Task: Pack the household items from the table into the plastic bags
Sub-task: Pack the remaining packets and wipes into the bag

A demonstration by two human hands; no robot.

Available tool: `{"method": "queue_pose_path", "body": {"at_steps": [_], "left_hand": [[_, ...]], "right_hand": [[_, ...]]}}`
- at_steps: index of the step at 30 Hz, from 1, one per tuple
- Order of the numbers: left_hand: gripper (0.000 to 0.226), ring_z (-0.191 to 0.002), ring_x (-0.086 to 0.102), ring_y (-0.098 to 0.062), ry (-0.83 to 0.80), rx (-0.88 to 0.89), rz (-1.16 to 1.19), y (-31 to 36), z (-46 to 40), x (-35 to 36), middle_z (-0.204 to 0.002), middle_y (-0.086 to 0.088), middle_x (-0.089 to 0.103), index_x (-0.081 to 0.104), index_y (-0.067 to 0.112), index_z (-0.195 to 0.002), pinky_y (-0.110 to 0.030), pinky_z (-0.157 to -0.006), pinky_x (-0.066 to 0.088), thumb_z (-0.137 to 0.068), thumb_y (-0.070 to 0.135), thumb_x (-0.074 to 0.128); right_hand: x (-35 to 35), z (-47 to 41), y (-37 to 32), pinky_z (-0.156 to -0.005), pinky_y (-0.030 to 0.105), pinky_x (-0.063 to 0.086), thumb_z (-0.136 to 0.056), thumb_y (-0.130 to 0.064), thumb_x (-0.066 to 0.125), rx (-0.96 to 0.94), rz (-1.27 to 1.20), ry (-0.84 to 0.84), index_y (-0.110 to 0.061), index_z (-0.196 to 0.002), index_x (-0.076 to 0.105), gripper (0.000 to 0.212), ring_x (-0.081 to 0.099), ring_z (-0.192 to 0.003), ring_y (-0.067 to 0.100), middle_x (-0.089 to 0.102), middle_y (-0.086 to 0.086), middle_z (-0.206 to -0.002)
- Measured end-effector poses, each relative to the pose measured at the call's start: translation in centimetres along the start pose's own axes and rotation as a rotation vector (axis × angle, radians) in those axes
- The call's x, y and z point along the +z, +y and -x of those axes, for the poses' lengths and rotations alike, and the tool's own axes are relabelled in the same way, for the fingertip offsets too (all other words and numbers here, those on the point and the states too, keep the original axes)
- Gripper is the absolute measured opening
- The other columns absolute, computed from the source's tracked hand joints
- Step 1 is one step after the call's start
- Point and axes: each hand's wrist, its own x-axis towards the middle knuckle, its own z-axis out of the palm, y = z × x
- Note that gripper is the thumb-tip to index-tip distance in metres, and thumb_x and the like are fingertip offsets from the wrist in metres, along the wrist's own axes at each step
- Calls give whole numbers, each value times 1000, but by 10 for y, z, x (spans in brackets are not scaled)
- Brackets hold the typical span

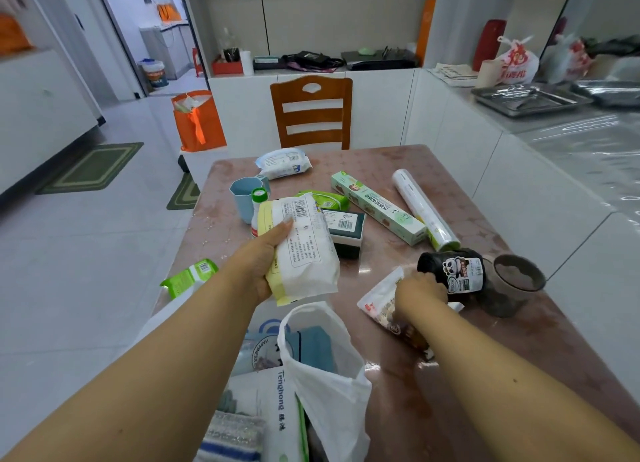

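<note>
Head view. Left hand grips a white-and-yellow packet, lifted clear of the table, directly at 12 o'clock from the white plastic bag; probably staged for dropping in. Bag mouth gapes upward at the near table edge, some items already inside. Right hand is down at 3 o'clock from the packet, fingers curled at the black panda-label roll and over a flat snack pouch; whether it has a firm hold, cannot tell. Foil box, film roll, blue cup lie unpacked toward 12–1 o'clock.
</note>
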Motion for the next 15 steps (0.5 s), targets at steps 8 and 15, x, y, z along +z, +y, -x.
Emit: {"method": "queue_pose_path", "body": {"at_steps": [8,15], "left_hand": [[40,-89,72,-30,170,127,-33,8,11,-4,-103,-10,75,66,15,-106,-50,-81,57,-83,48,65],[16,-94,70,-32,217,335,-112,18,47,-7,-105,-9,73,59,33,-78,-54,-85,55,-92,41,57]], "right_hand": [[-17,18,7,-76,35,51,-88,-20,60,-99,-242,162,-9,-113,63,28,63,-100,29,66,10,-112],[-126,108,7,-54,26,51,-83,-21,71,-393,-1212,392,-11,-73,64,16,63,-74,15,63,-2,-76]]}}
